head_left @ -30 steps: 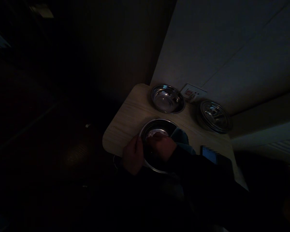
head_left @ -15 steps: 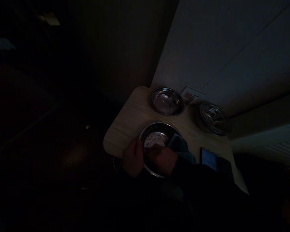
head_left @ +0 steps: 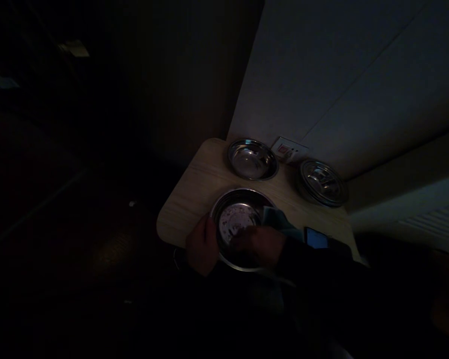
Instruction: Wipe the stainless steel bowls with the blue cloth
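A round stainless-steel bowl (head_left: 235,215) stands near the front of the small table, its inner bottom speckled with spots or droplets. My left hand (head_left: 202,248) grips its left rim, thumb up by the edge. Inside the bowl is my right hand (head_left: 265,244), its fingers bent down toward the bottom and blurred. A teal cloth (head_left: 280,220) bunches up behind that hand and hangs over the right rim; it appears held in my right hand, though the grip itself is hidden in the dark.
A second steel bowl (head_left: 252,162) sits at the back, by a wall socket (head_left: 289,149). Stacked steel bowls (head_left: 324,184) stand at the right rear of the wooden table (head_left: 183,204). A lit phone (head_left: 316,238) lies beside my right sleeve. The room is very dark.
My right hand has shifted to the right inside the bowl, baring more of its bottom. The left hand keeps its hold on the rim. The whole view has shifted slightly.
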Action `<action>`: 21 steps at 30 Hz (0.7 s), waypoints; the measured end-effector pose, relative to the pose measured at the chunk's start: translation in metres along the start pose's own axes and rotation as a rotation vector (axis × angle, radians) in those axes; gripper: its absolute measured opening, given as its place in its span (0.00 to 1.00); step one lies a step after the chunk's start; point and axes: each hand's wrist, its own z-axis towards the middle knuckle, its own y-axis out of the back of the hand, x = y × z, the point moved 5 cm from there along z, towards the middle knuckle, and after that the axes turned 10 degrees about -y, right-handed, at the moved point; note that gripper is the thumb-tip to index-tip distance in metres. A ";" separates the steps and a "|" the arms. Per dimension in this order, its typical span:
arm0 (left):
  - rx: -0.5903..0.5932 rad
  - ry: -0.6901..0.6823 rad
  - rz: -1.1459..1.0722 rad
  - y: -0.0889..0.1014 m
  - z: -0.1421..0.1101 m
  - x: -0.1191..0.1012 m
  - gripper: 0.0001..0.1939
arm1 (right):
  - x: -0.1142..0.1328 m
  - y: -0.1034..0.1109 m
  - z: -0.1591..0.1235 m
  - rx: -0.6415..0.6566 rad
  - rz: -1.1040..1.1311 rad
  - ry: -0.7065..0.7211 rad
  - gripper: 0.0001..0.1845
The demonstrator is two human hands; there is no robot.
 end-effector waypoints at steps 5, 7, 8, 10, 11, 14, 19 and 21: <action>-0.048 -0.050 -0.031 0.003 -0.003 0.005 0.19 | -0.037 0.031 -0.027 -0.348 -0.035 -0.176 0.14; -0.063 -0.058 -0.037 0.004 -0.005 0.006 0.19 | -0.042 0.040 -0.038 -0.522 -0.019 -0.173 0.15; -0.073 -0.056 -0.041 0.005 -0.006 0.006 0.19 | -0.042 0.042 -0.042 -0.585 -0.009 -0.163 0.15; -0.090 -0.051 -0.051 0.007 -0.007 0.006 0.19 | -0.042 0.042 -0.046 -0.658 0.015 -0.133 0.15; -0.095 -0.051 -0.056 0.007 -0.008 0.006 0.19 | -0.040 0.041 -0.047 -0.679 0.028 -0.122 0.15; -0.100 -0.047 -0.076 0.009 -0.008 0.006 0.19 | -0.035 0.035 -0.044 -0.698 0.063 -0.106 0.15; -0.089 -0.045 -0.128 0.009 -0.009 0.007 0.20 | -0.030 0.018 -0.033 -0.587 0.065 -0.250 0.14; -0.079 -0.059 -0.148 0.010 -0.009 0.007 0.20 | -0.029 0.011 -0.028 -0.492 0.053 -0.305 0.14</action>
